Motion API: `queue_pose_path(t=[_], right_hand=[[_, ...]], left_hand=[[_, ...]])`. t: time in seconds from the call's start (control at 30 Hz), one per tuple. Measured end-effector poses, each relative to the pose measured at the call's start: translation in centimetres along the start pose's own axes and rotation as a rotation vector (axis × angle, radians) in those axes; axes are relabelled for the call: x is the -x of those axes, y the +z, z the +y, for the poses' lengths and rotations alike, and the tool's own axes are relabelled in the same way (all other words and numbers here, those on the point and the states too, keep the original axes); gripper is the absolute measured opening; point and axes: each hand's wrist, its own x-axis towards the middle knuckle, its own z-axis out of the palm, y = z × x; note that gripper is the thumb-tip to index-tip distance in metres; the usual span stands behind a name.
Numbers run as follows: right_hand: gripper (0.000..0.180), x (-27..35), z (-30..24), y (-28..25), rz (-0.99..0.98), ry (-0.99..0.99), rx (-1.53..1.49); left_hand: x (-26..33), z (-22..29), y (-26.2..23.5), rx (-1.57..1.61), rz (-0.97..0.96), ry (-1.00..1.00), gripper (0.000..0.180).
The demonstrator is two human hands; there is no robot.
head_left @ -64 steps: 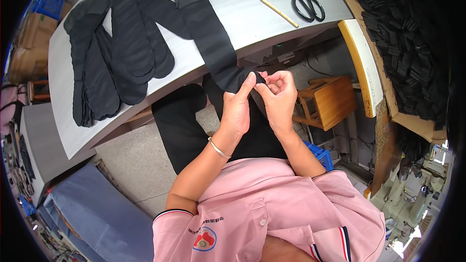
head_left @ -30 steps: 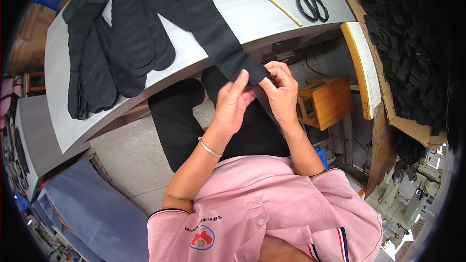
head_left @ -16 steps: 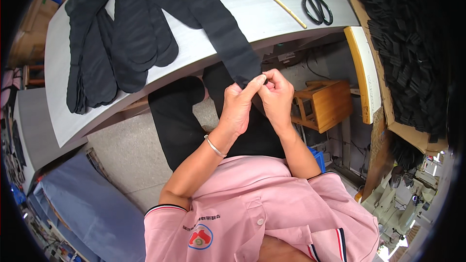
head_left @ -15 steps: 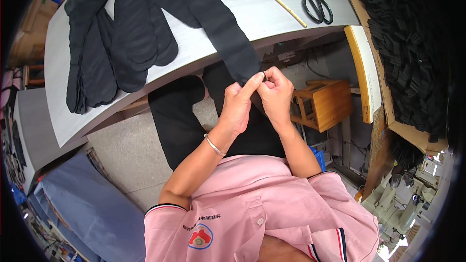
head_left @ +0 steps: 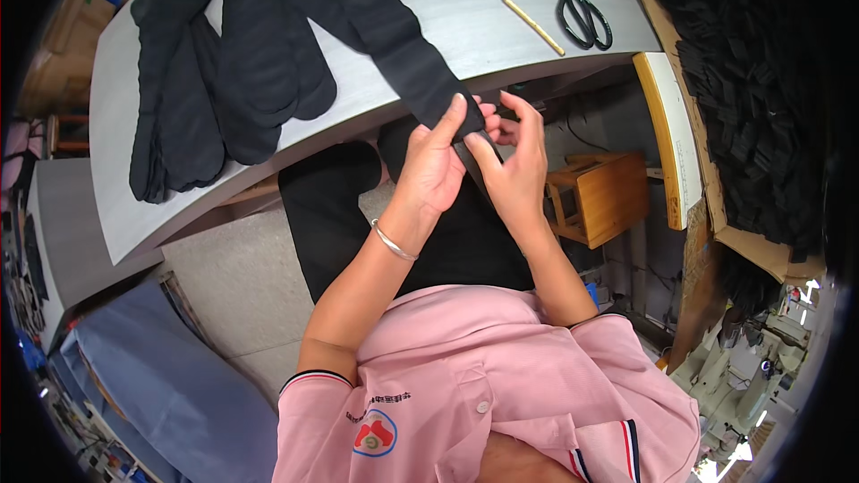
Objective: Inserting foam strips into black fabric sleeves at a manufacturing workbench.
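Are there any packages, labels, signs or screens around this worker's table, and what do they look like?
Cardboard box: right of the table, open, brown, heaped with black fabric pieces.
Cardboard box: far left beyond the table, brown, mostly cut off.
Shirt badge: on the pink shirt's chest, small, red and white emblem with a line of print.
No screens or signs show.

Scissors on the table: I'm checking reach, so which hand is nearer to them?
Right. The right hand is below the scissors, at the table's edge; the left hand sits farther left, both on the black fabric strip.

Pink polo shirt (head_left: 465,394), silver bangle (head_left: 394,241)
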Motion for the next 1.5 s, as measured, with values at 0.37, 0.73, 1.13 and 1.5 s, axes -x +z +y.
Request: queue_pose_path(t=[0.37, 0.73, 1.13, 1.5], right_hand=[[0.064, 4.2, 1.2, -0.4, -0.283, -0.243, 0.805], [0.065, 2.4, -1.1, -1.6, -0.43, -0.127, 0.806], [0.042, 1.1, -1.0, 0.3, -0.435, -0.174, 0.717], [0.055, 3.8, -0.3, -0.7, -0.383, -0.106, 0.87]], left_hand=[[0.5, -1.2, 0.0, -0.12, 0.119, 0.11, 0.034], [0.7, 0.1, -0.3, -0.138, -0.009, 0.225, 0.044], [0.1, 0.2, -0.3, -0.019, 0.045, 0.098, 0.039], [1.3, -2.8, 1.0, -0.2, 0.071, 0.104, 0.029]])
